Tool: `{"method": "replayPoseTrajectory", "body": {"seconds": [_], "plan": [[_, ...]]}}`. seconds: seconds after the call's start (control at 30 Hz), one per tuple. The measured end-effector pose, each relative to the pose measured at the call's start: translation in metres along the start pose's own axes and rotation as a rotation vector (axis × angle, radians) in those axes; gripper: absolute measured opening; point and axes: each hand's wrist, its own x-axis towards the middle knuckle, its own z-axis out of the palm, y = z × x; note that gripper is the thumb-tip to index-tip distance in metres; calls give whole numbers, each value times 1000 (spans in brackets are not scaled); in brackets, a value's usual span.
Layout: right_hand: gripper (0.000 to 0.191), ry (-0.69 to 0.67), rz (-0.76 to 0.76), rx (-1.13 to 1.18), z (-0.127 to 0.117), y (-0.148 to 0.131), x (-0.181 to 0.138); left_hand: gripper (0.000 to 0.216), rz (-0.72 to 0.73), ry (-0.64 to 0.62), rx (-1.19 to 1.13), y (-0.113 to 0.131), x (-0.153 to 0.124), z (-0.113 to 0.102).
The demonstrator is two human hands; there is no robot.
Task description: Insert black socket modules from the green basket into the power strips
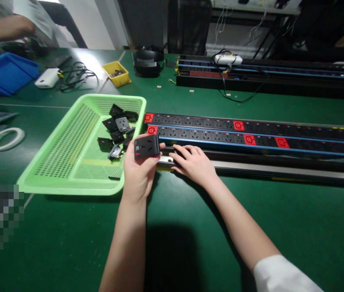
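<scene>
My left hand (139, 168) is closed on a black socket module (146, 146), held up just right of the green mesh basket (68, 162). My right hand (191, 162) lies beside it with fingers stretched flat, touching the near metal rail (281, 167) of a long power strip assembly. Two long black power strips (251, 134) with red and black sockets run to the right behind the hands. Several loose black socket modules (118, 129) lie in the basket's far right corner.
More long black strips (266, 75) lie at the back right, with a white device and cables. A small yellow bin (116, 74), a blue tray (3, 73), a white box (47, 78), a tape roll (5, 138) and another person's arm (4, 28) are at left.
</scene>
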Motion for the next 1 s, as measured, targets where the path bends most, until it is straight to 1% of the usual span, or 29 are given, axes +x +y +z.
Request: {"method": "replayPoseTrajectory", "body": {"seconds": [0.1, 0.13, 0.23, 0.33, 0.43, 0.5, 0.6, 0.67, 0.73, 0.8, 0.9, 0.93, 1.0], "plan": [[40, 12, -10, -6, 3, 1, 0, 61, 146, 51, 135, -29, 2, 6], [40, 14, -10, -9, 3, 1, 0, 61, 175, 71, 172, -37, 2, 7], [39, 22, -10, -15, 3, 1, 0, 61, 204, 127, 226, -51, 5, 3], [36, 27, -7, -17, 3, 0, 0, 62, 242, 165, 280, -55, 8, -9], [34, 27, -6, -7, 4, 0, 0, 63, 275, 111, 348, -54, 10, -20], [33, 32, -9, 3, 5, 1, 0, 61, 282, 101, 431, -53, 11, -26], [33, 42, -10, 2, 6, 1, -1, 53, 240, 105, 566, -53, 13, -34], [33, 50, -10, -1, 7, 2, -1, 49, 200, 89, 608, -53, 15, -39], [33, 54, -13, 1, 7, 2, -1, 51, 171, 67, 601, -53, 15, -43], [32, 55, -18, 3, 7, 2, -1, 59, 161, 36, 560, -53, 15, -45], [32, 51, -19, 0, 6, 1, -1, 70, 138, 33, 451, -57, 14, -41], [33, 49, -16, -1, 6, 1, -1, 68, 103, 54, 381, -59, 14, -39], [33, 44, -10, -4, 6, 1, -1, 54, -24, 137, 166, -63, 15, -34]]}}
